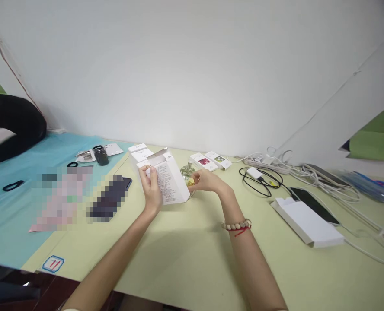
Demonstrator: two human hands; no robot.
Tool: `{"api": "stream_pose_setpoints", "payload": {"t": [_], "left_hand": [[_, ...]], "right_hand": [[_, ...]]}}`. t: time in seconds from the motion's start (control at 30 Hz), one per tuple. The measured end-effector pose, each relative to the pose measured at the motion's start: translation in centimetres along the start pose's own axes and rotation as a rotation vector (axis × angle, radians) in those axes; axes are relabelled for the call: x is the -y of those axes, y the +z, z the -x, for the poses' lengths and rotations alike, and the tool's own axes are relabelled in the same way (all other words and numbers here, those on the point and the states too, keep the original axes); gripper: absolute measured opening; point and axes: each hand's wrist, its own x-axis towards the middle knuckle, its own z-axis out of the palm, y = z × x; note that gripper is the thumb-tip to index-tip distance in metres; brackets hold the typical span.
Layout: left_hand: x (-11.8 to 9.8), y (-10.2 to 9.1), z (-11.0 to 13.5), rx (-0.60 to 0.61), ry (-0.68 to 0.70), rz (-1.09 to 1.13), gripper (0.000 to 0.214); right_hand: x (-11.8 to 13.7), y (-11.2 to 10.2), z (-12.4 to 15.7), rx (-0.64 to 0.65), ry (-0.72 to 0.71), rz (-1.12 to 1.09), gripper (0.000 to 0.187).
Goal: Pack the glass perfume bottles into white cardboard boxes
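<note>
My left hand [152,190] is closed around a white carton [169,178] with small print on its side and its top flap open, held upright just above the pale green table [185,255]. My right hand [204,180] grips a small clear glass bottle with a gold cap [188,177] right beside the carton's far side. A bead bracelet and a red string sit on my right wrist. Behind the carton stand more white boxes [140,152].
Two small picture cards [210,160] lie behind the hands. At the right are a flat white box [307,222], a dark phone [313,204], a charger and tangled white cables [312,172]. At the left lie a blue cloth [13,207], a dark jar [101,156] and another person's black sleeve [10,125].
</note>
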Motion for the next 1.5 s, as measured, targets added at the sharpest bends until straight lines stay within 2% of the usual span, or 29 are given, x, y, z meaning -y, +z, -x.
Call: {"api": "stream_pose_setpoints", "payload": {"t": [0.13, 0.3, 0.37, 0.47, 0.63, 0.73, 0.8, 0.9, 1.03, 1.13, 1.27, 1.4, 1.5], "left_hand": [[-0.1, -0.1, -0.3, -0.001, 0.032, 0.006, 0.023], [-0.2, -0.1, -0.2, 0.016, 0.127, -0.147, 0.02], [-0.1, -0.2, -0.1, 0.061, 0.166, -0.253, 0.018], [0.2, -0.4, 0.0, 0.142, 0.231, -0.417, 0.015], [0.4, -0.3, 0.3, 0.24, 0.287, -0.581, 0.01], [0.6, -0.2, 0.7, 0.285, 0.309, -0.637, 0.01], [0.8, -0.1, 0.9, 0.334, 0.334, -0.668, 0.012], [1.2, -0.1, 1.3, 0.434, 0.363, -0.685, 0.014], [1.7, -0.1, 1.9, 0.555, 0.346, -0.678, 0.007], [1.8, 0.0, 2.1, 0.591, 0.321, -0.677, 0.004], [2.2, -0.1, 2.1, 0.567, 0.302, -0.684, 0.014], [3.1, -0.4, 2.2, 0.572, 0.306, -0.679, 0.012], [3.3, -0.4, 2.5, 0.579, 0.284, -0.637, 0.03]], "right_hand": [[0.5, 0.4, -0.1, -0.023, 0.046, 0.043, 0.04], [0.8, 0.8, -0.3, 0.182, -0.111, -0.047, 0.034], [0.7, 0.7, -0.2, 0.219, -0.068, -0.049, 0.028], [0.2, 0.3, 0.1, 0.298, 0.056, -0.078, 0.029], [-0.1, -1.8, 2.0, 0.448, 0.163, -0.046, 0.038], [1.0, -4.1, 4.2, 0.507, 0.007, -0.107, 0.039], [2.0, -5.5, 5.7, 0.445, -0.143, -0.148, 0.04], [3.4, -6.7, 7.1, 0.233, -0.263, -0.179, 0.042], [4.2, -6.1, 6.4, -0.062, -0.34, -0.24, 0.039], [4.0, -4.7, 4.9, -0.259, -0.359, -0.307, 0.038], [3.3, -3.6, 3.3, -0.314, -0.401, -0.339, 0.03], [3.0, -3.4, 3.0, -0.357, -0.408, -0.265, 0.027], [3.4, -3.5, 3.3, -0.334, -0.375, -0.131, 0.026]]}}
